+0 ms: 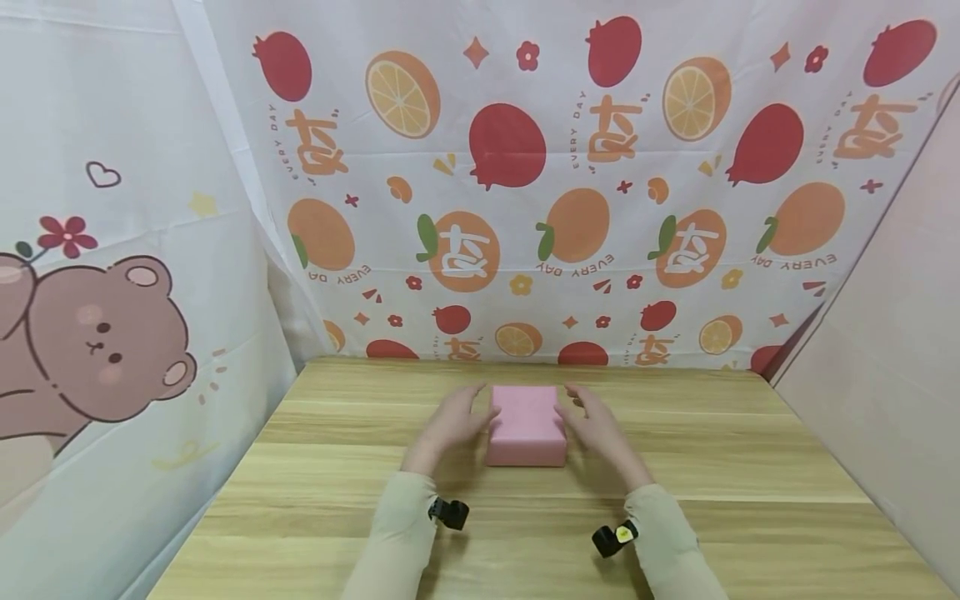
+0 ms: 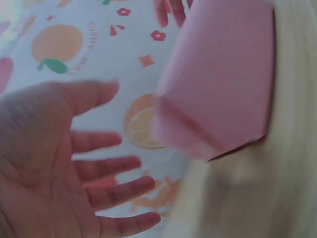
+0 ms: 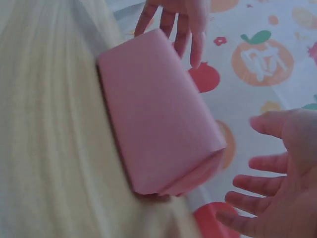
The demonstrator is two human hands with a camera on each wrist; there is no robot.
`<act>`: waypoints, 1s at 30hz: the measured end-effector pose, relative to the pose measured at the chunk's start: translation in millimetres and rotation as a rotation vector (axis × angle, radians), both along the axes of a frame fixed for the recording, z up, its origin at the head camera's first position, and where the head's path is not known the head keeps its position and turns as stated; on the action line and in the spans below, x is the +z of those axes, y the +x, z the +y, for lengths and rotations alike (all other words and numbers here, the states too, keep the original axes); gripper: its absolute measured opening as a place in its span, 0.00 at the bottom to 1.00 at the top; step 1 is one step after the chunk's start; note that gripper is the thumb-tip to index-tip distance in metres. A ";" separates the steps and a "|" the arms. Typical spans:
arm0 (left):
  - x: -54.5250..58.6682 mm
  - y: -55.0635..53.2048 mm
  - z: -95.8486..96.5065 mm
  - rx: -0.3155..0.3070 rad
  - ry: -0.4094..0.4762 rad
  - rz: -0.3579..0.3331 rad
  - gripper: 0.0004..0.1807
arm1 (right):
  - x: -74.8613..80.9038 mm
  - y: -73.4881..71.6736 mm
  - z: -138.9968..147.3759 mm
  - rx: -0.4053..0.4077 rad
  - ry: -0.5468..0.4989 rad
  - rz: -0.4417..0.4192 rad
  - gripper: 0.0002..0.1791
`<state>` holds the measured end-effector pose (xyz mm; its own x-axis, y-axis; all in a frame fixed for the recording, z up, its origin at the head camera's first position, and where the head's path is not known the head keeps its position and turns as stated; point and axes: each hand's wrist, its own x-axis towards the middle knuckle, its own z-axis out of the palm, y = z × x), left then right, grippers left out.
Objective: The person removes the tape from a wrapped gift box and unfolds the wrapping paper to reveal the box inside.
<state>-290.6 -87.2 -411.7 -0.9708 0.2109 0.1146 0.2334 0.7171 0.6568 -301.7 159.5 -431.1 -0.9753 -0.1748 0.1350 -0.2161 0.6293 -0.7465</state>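
A pink box-shaped package (image 1: 527,421), seemingly wrapped in smooth paper with folded ends, sits on the wooden table between both hands. My left hand (image 1: 456,419) is at its left side, thumb near the upper edge. On the other side, my right hand (image 1: 592,423) mirrors it. In the left wrist view the left hand (image 2: 54,163) has its fingers spread, with a gap to the package (image 2: 223,74). The right wrist view likewise shows the right hand (image 3: 282,173) with fingers spread, apart from the package's folded end (image 3: 195,173).
The wooden table (image 1: 315,500) runs back to a fruit-printed curtain (image 1: 525,208). A white curtain with a bear print (image 1: 112,333) hangs at the left, and a pale panel (image 1: 885,375) stands at the right. Small black cameras (image 1: 452,514) sit on both wrists.
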 end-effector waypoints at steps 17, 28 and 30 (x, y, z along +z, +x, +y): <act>-24.7 -9.5 19.1 0.126 0.328 -0.175 0.29 | -38.8 -11.3 -4.8 0.029 -0.663 -0.413 0.32; -15.5 -4.4 26.1 0.238 0.430 -0.080 0.23 | -21.6 -6.1 -7.5 -0.047 -0.592 -0.271 0.29; -13.1 -3.5 27.1 0.262 0.447 -0.065 0.21 | -15.4 -5.6 -7.9 -0.072 -0.569 -0.193 0.28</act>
<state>-294.1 -60.0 -424.9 -0.9925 -0.0961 0.0759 0.0324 0.3919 0.9194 -307.3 151.6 -446.6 -0.9982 -0.0594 0.0073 -0.0149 0.1278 -0.9917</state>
